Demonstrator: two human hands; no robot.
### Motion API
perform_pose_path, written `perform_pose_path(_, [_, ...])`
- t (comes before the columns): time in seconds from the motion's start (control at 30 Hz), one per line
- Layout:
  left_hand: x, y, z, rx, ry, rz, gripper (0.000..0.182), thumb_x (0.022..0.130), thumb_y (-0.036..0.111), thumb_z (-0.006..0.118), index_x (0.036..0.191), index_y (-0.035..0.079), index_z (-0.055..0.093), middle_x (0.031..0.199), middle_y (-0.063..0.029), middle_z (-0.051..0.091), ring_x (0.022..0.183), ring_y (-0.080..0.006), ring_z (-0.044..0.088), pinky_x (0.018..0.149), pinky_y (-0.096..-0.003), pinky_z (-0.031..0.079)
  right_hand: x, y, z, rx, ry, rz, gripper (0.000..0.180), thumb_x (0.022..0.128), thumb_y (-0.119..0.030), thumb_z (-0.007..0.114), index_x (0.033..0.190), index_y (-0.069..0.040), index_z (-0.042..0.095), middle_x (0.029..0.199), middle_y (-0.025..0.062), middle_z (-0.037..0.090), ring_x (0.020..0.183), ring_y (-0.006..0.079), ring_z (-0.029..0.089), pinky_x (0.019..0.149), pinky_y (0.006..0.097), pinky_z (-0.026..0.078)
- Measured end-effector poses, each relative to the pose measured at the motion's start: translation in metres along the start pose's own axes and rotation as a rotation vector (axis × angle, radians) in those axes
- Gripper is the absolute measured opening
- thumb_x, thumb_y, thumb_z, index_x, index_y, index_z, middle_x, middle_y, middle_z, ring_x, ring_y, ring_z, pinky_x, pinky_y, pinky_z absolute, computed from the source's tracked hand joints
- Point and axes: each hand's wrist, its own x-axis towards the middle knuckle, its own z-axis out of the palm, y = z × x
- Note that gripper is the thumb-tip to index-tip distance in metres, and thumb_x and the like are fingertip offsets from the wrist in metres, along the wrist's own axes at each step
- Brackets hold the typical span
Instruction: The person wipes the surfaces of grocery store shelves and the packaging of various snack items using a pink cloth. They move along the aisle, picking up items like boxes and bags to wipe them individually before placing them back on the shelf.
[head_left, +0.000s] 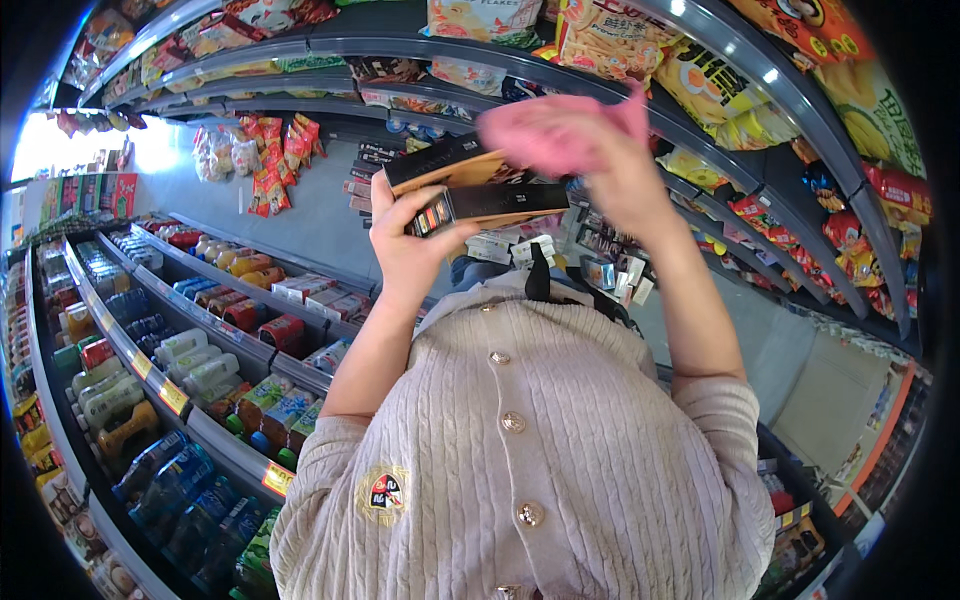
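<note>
My left hand (412, 240) grips two flat boxes with black sides at their left ends. The upper box (435, 161) and the lower box (510, 200) lie at a slight angle to each other, with a gap between them on the right. Above their right ends my right hand (619, 169) holds a pink cloth (562, 135), blurred by motion. The cloth overlaps the upper box in the view; whether it touches the box I cannot tell.
Shelves of bagged snacks (615, 37) curve across the top and right. Racks of bottled drinks (176, 480) stand at the left. Red snack packets (274, 165), several small boxes (367, 176) and white packs (499, 247) lie on the grey floor (322, 232).
</note>
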Motion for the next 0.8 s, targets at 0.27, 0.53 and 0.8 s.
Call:
perform_pose_path(0.27, [0.01,-0.008,0.033,-0.898,0.226,-0.833,0.04,0.098,0.031,0.054,0.127,0.003,0.051,0.123,-0.0091,0.059,0.112,-0.0208,0.059,0.096,-0.0359,0.048,-0.014,-0.02,0.054,-0.328,0.247,-0.072,0.046,0.079,-0.009,0.059,0.124,-0.009,0.058,0.131,0.0124,0.056,0.127,0.0336,0.047,0.108,0.0477,0.033])
perform_pose_path(0.53, [0.022,0.008,0.037,-1.061,0.271,-0.936,0.032,0.099,0.035,0.053,0.12,0.011,0.051,0.116,-0.0051,0.061,0.106,-0.0186,0.061,0.088,-0.0364,0.052,-0.006,-0.019,0.064,-0.431,-0.096,-0.001,0.017,0.075,-0.017,0.061,0.09,-0.009,0.06,0.078,0.0037,0.058,0.081,0.0295,0.057,0.08,0.0427,0.041])
perform_pose_path(0.8, [0.02,0.01,0.04,-1.09,0.278,-0.936,0.051,0.097,0.05,0.046,0.13,0.011,0.05,0.124,-0.008,0.059,0.111,-0.023,0.06,0.093,-0.0407,0.049,-0.008,-0.019,0.08,-0.498,0.03,-0.245,0.046,0.077,-0.015,0.06,0.121,-0.003,0.058,0.13,0.0129,0.056,0.128,0.029,0.048,0.108,0.0434,0.035])
